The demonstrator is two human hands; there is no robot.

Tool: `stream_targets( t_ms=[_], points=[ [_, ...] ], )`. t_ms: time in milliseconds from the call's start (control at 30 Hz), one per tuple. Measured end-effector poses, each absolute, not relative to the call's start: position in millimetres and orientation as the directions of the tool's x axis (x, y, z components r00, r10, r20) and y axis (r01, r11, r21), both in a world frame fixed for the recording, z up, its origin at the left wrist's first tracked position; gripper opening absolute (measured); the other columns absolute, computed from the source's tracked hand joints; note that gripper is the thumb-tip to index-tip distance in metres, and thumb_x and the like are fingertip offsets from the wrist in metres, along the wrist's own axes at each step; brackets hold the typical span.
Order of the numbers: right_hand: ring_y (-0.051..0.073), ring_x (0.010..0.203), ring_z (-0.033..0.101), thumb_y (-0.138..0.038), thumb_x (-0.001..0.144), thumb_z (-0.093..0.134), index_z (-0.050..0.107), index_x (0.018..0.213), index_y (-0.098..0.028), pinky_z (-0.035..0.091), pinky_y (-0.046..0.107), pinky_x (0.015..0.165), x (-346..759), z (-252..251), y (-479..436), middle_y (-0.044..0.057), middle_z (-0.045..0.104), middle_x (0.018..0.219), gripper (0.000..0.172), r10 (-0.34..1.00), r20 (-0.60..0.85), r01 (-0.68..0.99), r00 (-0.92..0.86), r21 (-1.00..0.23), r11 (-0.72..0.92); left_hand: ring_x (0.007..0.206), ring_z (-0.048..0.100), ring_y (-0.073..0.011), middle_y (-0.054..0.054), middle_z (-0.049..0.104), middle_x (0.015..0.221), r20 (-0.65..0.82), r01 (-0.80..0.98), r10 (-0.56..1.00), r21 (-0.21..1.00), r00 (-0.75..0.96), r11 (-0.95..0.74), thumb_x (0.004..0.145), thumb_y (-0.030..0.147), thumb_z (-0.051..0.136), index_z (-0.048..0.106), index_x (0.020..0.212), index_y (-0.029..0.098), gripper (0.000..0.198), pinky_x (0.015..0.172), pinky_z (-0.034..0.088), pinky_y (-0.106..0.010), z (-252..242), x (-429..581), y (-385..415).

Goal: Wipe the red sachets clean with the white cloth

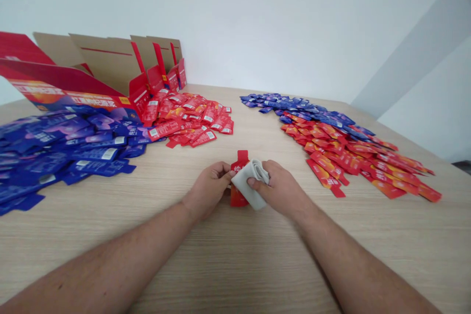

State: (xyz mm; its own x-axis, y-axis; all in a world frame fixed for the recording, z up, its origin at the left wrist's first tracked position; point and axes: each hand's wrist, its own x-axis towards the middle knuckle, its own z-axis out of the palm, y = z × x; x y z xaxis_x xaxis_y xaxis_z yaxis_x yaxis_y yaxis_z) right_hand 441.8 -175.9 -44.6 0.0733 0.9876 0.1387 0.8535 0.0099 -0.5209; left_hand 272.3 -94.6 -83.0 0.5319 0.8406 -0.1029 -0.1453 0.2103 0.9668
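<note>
1. Firmly, the left hand [208,191] pinches a red sachet [239,161] at its side, while the right hand [279,189] clasps a folded white cloth [250,184] against it.
2. Both hands sit mid-worktop [235,265], with open room on either side before the piles begin.
3. Off left, blue sachets [73,152] and red sachets [187,120] heap below an open cardboard carton [110,66].
4. Off right, orange-red sachets [342,162] fan towards the worktop's right edge, with blue sachets [294,107] beyond them at the far end.

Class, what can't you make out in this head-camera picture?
Middle of red sachet: hidden by the folded white piece, left hand and right hand, head view.
White piece's material: too small to tell, head view.
Print on the piled sachets: too small, head view.
Left end of the cardboard box: cut off by the picture's edge, head view.
</note>
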Motion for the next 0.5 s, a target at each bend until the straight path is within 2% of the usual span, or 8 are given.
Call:
stream_targets(
  t_ms=[133, 267, 400, 500],
  points=[
    [0.017, 0.081, 0.054, -0.036, 0.084, 0.067, 0.057, 0.085, -0.021, 0.036, 0.029, 0.071, 441.6, -45.5, -176.1, 0.002, 0.06, 0.087, 0.018, 0.993, 0.112, 0.855, -0.043, -0.509, 0.095, 0.053, 0.045, -0.0084, 0.005, 0.054, 0.061, -0.084, -0.11, 0.835, 0.979, 0.543, 0.17, 0.076, 0.038, 0.073, 0.058, 0.074, 0.017, 0.026, 0.052, 0.037, -0.021, -83.2, 271.9, -94.1],
    [0.017, 0.08, 0.054, -0.037, 0.087, 0.062, 0.056, 0.083, -0.021, 0.036, 0.03, 0.07, 442.5, -43.6, -175.6, 0.003, 0.059, 0.085, 0.018, 0.988, 0.129, 0.86, 0.085, -0.51, -0.007, 0.058, 0.05, -0.0096, 0.003, 0.057, 0.064, -0.1, -0.148, 0.844, 0.967, 0.527, 0.207, 0.075, 0.039, 0.074, 0.057, 0.073, 0.017, 0.027, 0.057, 0.041, -0.022, -83.7, 272.8, -93.8],
    [0.018, 0.081, 0.054, -0.038, 0.087, 0.063, 0.056, 0.084, -0.021, 0.036, 0.03, 0.07, 443.1, -43.3, -174.5, 0.003, 0.059, 0.085, 0.019, 0.987, 0.149, 0.854, 0.053, -0.519, 0.033, 0.056, 0.049, -0.0091, 0.004, 0.055, 0.062, -0.111, -0.165, 0.841, 0.959, 0.53, 0.23, 0.073, 0.038, 0.076, 0.057, 0.072, 0.017, 0.028, 0.055, 0.041, -0.021, -82.8, 273.7, -94.6],
    [0.019, 0.082, 0.054, -0.038, 0.09, 0.059, 0.057, 0.085, -0.02, 0.036, 0.031, 0.071, 443.0, -44.8, -173.8, 0.004, 0.06, 0.086, 0.019, 0.978, 0.161, 0.85, 0.133, -0.526, -0.029, 0.059, 0.052, -0.0098, 0.003, 0.058, 0.066, -0.111, -0.179, 0.84, 0.954, 0.53, 0.24, 0.075, 0.038, 0.075, 0.057, 0.074, 0.017, 0.028, 0.059, 0.044, -0.023, -83.2, 273.1, -94.5]
  ],
)
